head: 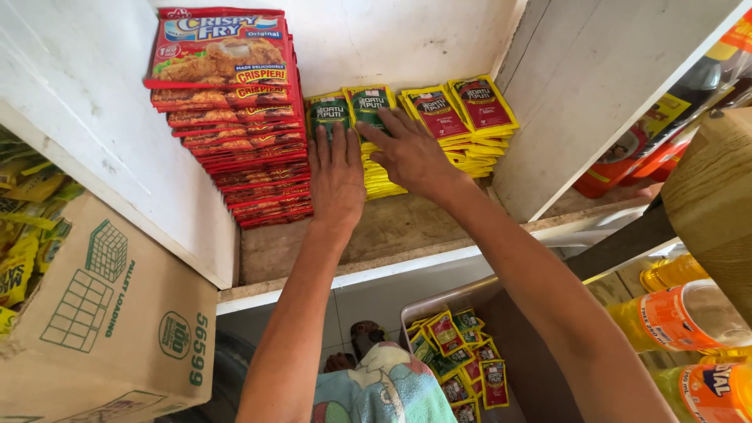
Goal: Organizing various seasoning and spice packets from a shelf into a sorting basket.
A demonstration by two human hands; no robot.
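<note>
We see both hands reaching into a white shelf (pixel 392 235) compartment. The left hand (pixel 337 176) lies flat, palm down, its fingertips on the green-and-yellow sachets (pixel 329 110) stacked at the back. The right hand (pixel 407 153) rests just beside it, fingers spread over the next stack of green sachets (pixel 370 102). To the right sit red-and-yellow sachets (pixel 462 113) in fanned piles. On the left stands a tall stack of red breading-mix packets (pixel 235 117). Below the shelf we see a tray (pixel 415 309) holding loose sachets, a cardboard box (pixel 110 313) at left, and orange-labelled bottles (pixel 681 313) at right.
</note>
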